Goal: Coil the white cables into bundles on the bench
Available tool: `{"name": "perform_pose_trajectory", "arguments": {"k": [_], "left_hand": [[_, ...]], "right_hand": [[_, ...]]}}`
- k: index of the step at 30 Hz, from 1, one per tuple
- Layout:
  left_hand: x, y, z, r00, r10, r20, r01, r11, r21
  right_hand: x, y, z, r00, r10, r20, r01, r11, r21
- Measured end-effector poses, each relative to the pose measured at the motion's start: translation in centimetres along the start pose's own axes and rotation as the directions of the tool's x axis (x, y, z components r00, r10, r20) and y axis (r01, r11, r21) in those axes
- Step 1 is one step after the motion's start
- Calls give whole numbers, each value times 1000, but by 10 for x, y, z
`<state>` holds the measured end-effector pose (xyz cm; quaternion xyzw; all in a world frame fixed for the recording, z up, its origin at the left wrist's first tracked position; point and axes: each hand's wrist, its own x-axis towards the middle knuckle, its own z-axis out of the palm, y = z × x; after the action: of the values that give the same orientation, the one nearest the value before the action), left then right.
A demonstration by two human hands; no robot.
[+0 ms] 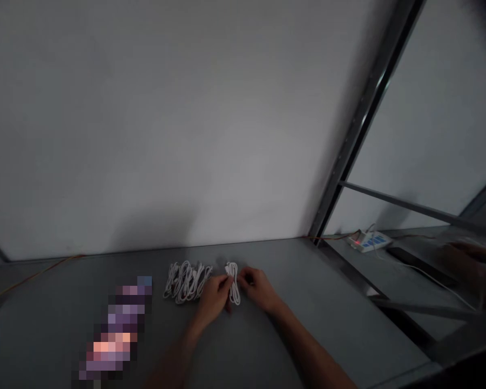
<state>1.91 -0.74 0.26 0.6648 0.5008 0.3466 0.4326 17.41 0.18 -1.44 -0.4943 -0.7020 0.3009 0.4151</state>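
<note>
In the head view a coiled white cable point(234, 292) stands out against the grey surface, its loops gathered into a narrow bundle. My left hand point(215, 292) grips this bundle at its left side, thumb and fingers closed on it. Just right of the coil, my right hand point(257, 286) has its fingers curled into a pinch close to the loops. Whatever sits between those fingertips, if anything, is too small to make out. Several more coiled white cables point(184, 282) lie in a row to the left, partly behind my left hand.
A pixelated, lit device point(115, 329) lies left on the grey shelf point(243, 351). Metal uprights point(360, 124) divide off the right bay. There, a power strip point(368, 241) with a red light lies near a dark phone-like slab point(421, 266) and another person's blurred hand point(465, 265).
</note>
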Motion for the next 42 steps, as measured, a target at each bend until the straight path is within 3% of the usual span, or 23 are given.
{"name": "perform_pose_trajectory", "arguments": {"k": [6,12,24,32,42], "left_hand": [[-2,3,0,997,61,-55,-49,980,191],[1,3,0,983,87,-162,-13,912,411],[-2,4,2,986,58,-157,15,903,428],[-3,0,6,965,12,-262,99,908,408],[-4,2,7,976,-7,-217,114,868,483]], "right_hand": [[0,2,2,1000,15,-3,-15,1000,-14],[0,3,4,1000,2,8,-2,998,-56],[-2,1,2,1000,-20,10,21,986,-165],[1,2,5,999,35,-35,-41,976,-216],[-2,-3,2,997,79,-25,-83,960,-268]]}}
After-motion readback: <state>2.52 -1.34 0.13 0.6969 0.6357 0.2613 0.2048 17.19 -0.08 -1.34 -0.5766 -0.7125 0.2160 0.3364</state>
